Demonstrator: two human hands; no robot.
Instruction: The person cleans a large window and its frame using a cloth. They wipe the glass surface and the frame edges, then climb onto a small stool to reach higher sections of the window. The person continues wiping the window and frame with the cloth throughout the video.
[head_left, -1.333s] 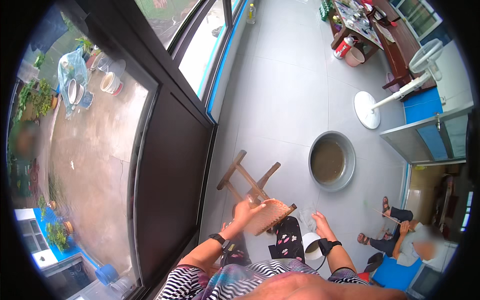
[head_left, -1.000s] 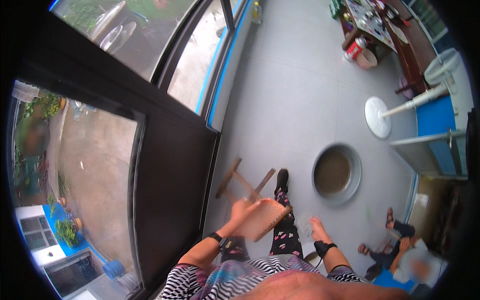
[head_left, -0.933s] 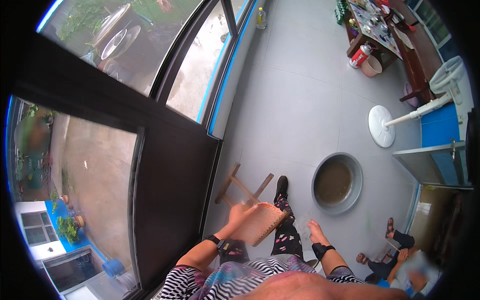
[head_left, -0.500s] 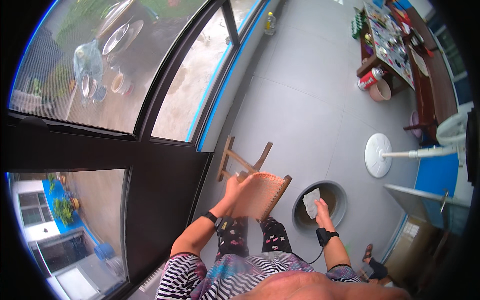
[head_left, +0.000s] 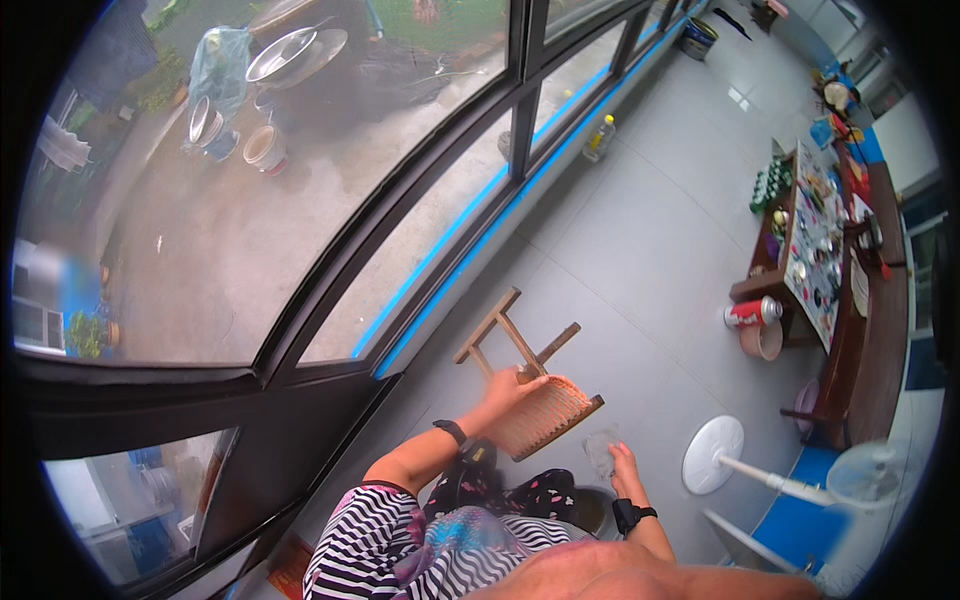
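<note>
Over by the long window wall, the left hand (head_left: 505,388) is carrying a small wooden stool (head_left: 528,385) off the floor, fingers clamped on its woven seat, legs pointing at the glass. Right hand (head_left: 612,462) is pinching a crumpled clear plastic thing (head_left: 600,447). Stool isn't down yet. Plenty of bare grey floor (head_left: 640,240) ahead; fan base (head_left: 713,455) and cluttered surface (head_left: 825,250) are crowding the right.

Wooden stool (head_left: 528,385) in left hand (head_left: 505,388)
</note>
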